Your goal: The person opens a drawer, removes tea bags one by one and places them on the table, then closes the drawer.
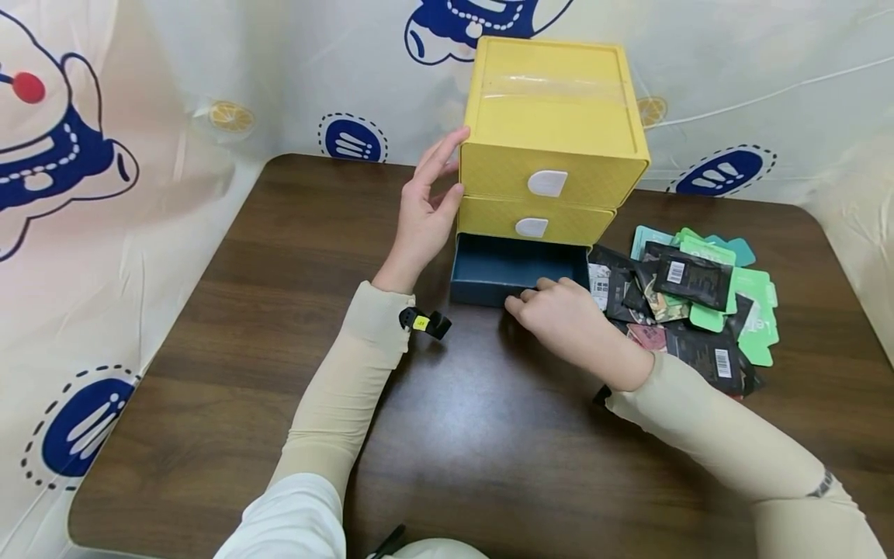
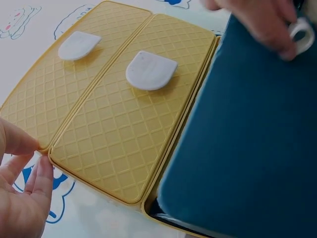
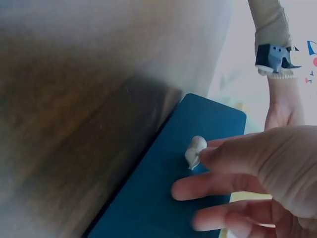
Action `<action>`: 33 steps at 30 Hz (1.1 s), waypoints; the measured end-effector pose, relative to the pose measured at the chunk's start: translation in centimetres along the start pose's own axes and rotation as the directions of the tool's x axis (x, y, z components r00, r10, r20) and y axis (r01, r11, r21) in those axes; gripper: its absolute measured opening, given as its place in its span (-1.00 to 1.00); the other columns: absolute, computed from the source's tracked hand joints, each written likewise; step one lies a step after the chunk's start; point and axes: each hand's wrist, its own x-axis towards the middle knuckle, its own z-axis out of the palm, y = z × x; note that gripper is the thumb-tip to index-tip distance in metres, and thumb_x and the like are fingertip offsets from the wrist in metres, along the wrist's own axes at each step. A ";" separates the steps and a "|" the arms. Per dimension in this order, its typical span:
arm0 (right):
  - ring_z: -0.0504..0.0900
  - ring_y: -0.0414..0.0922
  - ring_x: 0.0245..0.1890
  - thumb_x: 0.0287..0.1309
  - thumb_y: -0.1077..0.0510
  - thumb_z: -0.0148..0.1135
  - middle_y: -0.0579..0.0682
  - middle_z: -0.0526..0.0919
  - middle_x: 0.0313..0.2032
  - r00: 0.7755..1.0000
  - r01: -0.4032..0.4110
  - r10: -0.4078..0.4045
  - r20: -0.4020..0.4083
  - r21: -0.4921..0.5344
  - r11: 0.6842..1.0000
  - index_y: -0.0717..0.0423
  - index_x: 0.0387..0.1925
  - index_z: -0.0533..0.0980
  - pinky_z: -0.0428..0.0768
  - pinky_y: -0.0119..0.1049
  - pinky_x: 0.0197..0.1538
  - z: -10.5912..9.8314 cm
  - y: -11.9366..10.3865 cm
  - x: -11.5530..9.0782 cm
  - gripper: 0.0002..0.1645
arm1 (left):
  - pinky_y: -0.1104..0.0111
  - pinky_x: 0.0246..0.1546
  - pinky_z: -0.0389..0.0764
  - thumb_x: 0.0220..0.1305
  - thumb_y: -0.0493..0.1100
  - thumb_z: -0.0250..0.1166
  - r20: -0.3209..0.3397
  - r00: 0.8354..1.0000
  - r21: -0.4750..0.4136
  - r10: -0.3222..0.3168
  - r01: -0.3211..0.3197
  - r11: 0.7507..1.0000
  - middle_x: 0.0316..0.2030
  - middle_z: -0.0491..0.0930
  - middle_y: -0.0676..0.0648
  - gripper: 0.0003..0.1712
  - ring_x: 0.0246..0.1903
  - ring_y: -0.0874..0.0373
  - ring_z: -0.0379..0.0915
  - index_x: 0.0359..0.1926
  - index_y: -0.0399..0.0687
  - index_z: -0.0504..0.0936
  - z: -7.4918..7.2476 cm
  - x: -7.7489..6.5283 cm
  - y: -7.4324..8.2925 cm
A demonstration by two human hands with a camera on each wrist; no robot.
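Observation:
A yellow drawer cabinet (image 1: 555,116) stands at the back of the table. Its dark blue bottom drawer (image 1: 482,292) is pulled out, and no contents show in the visible part. My right hand (image 1: 564,317) is at the drawer's front, where thumb and index finger pinch the small white pull tab (image 3: 194,151); the other fingers are spread in the right wrist view. On the cabinet's left side, my left hand (image 1: 427,213) touches the edge with its fingertips. Two upper yellow drawers, with white tabs (image 2: 151,70), are closed.
To the right of the cabinet lies a pile of black packets (image 1: 691,279) and green cards (image 1: 757,326), overlapping each other. The brown table (image 1: 279,326) has a patterned curtain (image 1: 230,70) behind it. A black wrist strap (image 1: 426,322) sits on the left sleeve.

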 end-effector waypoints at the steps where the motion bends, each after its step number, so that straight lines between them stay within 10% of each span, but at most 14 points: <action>1: 0.46 -0.01 -0.55 0.04 0.37 0.17 0.03 0.62 -0.53 1.000 -0.015 0.015 -0.001 0.002 1.000 0.10 -0.38 0.53 0.36 -0.25 -0.69 0.1 0.1 0.0 -0.86 | 0.18 -0.08 0.54 0.20 -0.54 0.04 0.001 1.000 -0.001 0.000 0.000 1.000 0.24 0.28 -0.05 -0.44 0.02 0.11 0.31 0.23 -0.22 0.33 0.0 0.0 0.0; 24: 0.37 0.06 -0.46 0.10 0.28 0.13 0.03 0.56 -0.53 0.979 -0.197 0.200 -0.039 0.085 0.977 0.19 -0.25 0.47 0.35 -0.24 -0.74 2.4 2.6 1.6 -0.86 | 0.21 -0.08 0.55 0.20 -0.52 0.06 -0.008 1.000 0.031 0.027 -0.026 0.999 0.24 0.28 -0.05 -0.45 0.01 0.12 0.32 0.23 -0.21 0.33 0.0 -0.3 -0.1; 29: 0.37 0.05 -0.47 0.03 0.19 0.23 0.01 0.50 -0.59 0.967 -0.228 0.240 -0.083 0.126 0.965 0.20 -0.35 0.39 0.38 -0.20 -0.74 2.2 2.5 1.6 -0.78 | 0.44 -0.44 0.50 0.17 -0.44 0.15 -0.102 0.979 0.163 0.174 -0.157 0.974 0.02 0.42 -0.18 -0.53 -0.27 0.10 0.35 0.14 -0.31 0.38 -0.5 -0.4 -0.7; 33: 0.37 0.04 -0.54 0.11 0.11 0.16 0.00 0.46 -0.68 0.942 -0.299 0.318 -0.110 0.160 0.941 0.15 -0.47 0.35 0.32 -0.19 -0.76 1.0 2.3 0.4 -0.78 | 0.40 -0.64 0.15 0.13 -0.34 0.22 -0.175 0.934 0.318 0.312 -0.247 0.916 -0.54 0.32 -0.16 -0.85 -0.58 0.08 0.15 -0.45 -0.31 0.41 -1.9 -1.2 -2.0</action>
